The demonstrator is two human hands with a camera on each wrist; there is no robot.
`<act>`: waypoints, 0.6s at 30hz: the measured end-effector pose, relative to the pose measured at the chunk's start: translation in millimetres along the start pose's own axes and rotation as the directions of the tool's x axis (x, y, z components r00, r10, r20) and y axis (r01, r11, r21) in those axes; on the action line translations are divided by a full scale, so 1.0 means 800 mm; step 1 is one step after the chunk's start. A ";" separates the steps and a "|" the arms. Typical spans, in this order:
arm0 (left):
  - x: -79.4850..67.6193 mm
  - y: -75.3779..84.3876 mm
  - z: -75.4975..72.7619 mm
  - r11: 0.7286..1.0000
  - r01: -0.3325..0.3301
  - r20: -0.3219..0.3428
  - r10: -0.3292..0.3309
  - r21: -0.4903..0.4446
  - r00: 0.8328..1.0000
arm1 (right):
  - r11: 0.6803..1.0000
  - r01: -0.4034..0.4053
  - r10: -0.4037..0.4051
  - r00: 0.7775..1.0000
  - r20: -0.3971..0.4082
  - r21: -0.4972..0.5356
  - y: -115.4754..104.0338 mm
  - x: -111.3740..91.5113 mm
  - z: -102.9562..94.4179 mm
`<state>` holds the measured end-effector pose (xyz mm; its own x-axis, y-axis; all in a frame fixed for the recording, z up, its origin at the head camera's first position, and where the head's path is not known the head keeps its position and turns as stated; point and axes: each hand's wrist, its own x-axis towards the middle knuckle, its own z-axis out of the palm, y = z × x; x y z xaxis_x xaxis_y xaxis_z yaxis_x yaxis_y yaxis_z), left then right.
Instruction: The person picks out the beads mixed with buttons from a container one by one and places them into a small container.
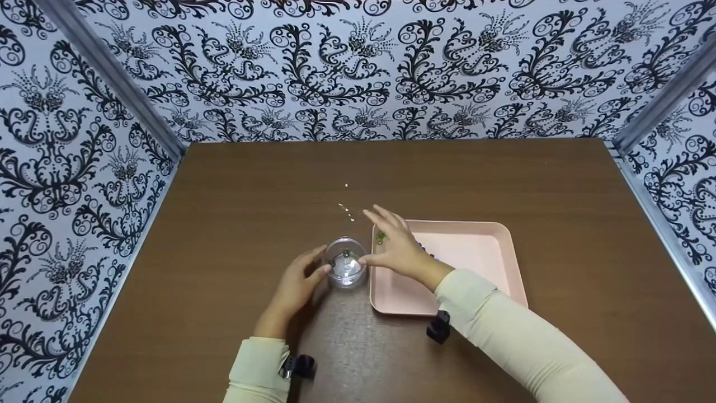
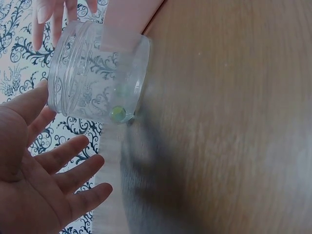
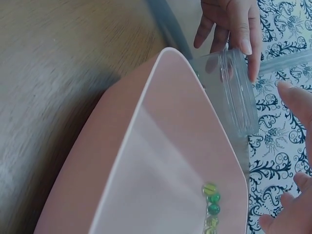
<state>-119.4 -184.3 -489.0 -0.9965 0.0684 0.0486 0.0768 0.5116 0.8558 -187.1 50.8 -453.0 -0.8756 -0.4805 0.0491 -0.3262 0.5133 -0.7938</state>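
A clear round jar [image 1: 345, 274] stands on the table just left of a pink tray [image 1: 475, 240]. Inside it, a green marble [image 2: 118, 114] lies near the bottom. My left hand [image 1: 296, 285] is at the jar's left side, thumb and forefinger right at the rim, the other fingers loosely spread. Over the tray's left edge, my right hand [image 1: 400, 246] has its fingers extended and holds nothing; its thumb overlaps the jar's right rim in the head view. Yellow and green marbles [image 3: 213, 208] line up in the tray, partly hidden by the right hand in the head view.
Small shiny bits [image 1: 347, 210] show on the brown table [image 1: 251, 196] beyond the jar. Black-and-white patterned walls [image 1: 358, 67] enclose the table at the back and sides. Each wrist wears a small black camera [image 1: 439, 327].
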 end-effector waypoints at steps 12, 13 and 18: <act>0.000 0.000 0.000 0.999 0.038 0.009 -0.038 -0.010 0.999 | 0.995 -0.050 0.053 0.998 -0.029 0.082 0.011 -0.002 -0.011; -0.001 -0.001 0.000 0.999 0.043 0.011 -0.043 -0.010 0.999 | 0.994 -0.053 0.056 0.998 -0.033 0.092 0.012 -0.002 -0.011; -0.001 -0.001 0.000 0.999 0.042 0.011 -0.042 -0.008 0.999 | 0.991 -0.078 0.083 0.996 -0.045 0.109 0.019 -0.001 -0.014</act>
<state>-118.7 -184.3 -489.5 -0.9984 0.0565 0.0066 0.0344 0.5070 0.8613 -195.5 67.0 -458.2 -0.9148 -0.4037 0.0104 -0.2164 0.4683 -0.8567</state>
